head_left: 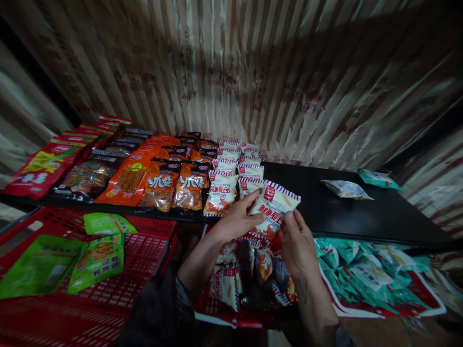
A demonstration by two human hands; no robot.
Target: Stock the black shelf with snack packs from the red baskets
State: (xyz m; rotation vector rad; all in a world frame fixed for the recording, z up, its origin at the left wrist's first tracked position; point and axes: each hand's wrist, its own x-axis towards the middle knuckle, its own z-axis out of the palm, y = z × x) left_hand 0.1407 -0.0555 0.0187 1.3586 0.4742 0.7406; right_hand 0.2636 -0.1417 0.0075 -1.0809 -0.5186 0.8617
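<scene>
A white snack packet (272, 208) with red lettering and a striped edge is held between my two hands, just in front of the shelf. My left hand (240, 218) grips its left side, with the fingers bent over it. My right hand (297, 241) pinches its right edge between thumb and fingers. Behind the held packet, two rows of matching white packets (221, 189) lie overlapping on the black shelf (314, 212). Below my hands, a red basket (249, 322) contains more white packets and some darker ones.
Orange packets (190, 185), dark packets (87, 176) and red packets (45, 166) line the shelf's left part. A lone white packet (347, 189) and a teal one (378, 178) lie at right. Green packets (99, 260) sit in the left basket (144, 250); teal packets (369, 274) fill the right one.
</scene>
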